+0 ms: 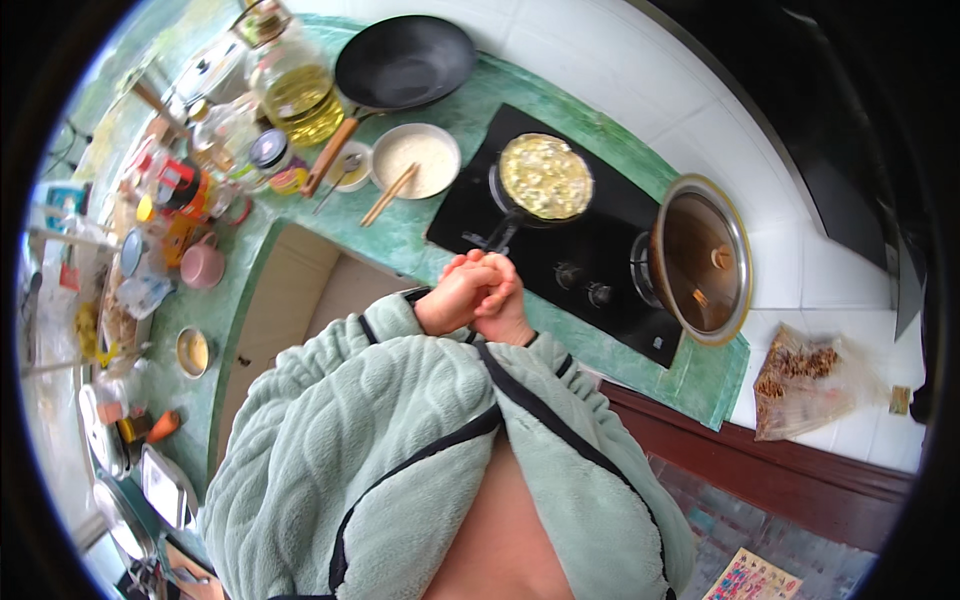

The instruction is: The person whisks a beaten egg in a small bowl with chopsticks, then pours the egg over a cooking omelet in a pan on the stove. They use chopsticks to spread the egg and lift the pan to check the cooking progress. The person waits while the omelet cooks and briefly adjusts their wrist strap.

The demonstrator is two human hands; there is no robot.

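My left hand and my right hand are clasped together in front of my chest, fingers folded over each other. No object shows in either. Just beyond them, the handle of a small frying pan points toward me. An egg pancake with pale and green bits covers the pan, which sits on the left burner of a black glass gas hob. Left of the hob stands a white bowl of pale batter, a pair of wooden chopsticks resting across its rim.
A glass-lidded pot occupies the right burner. Behind the bowl is a black wok, its wooden handle jutting forward. An oil jug, jars, bottles and a pink mug crowd the green counter's left side. A bag hangs at right.
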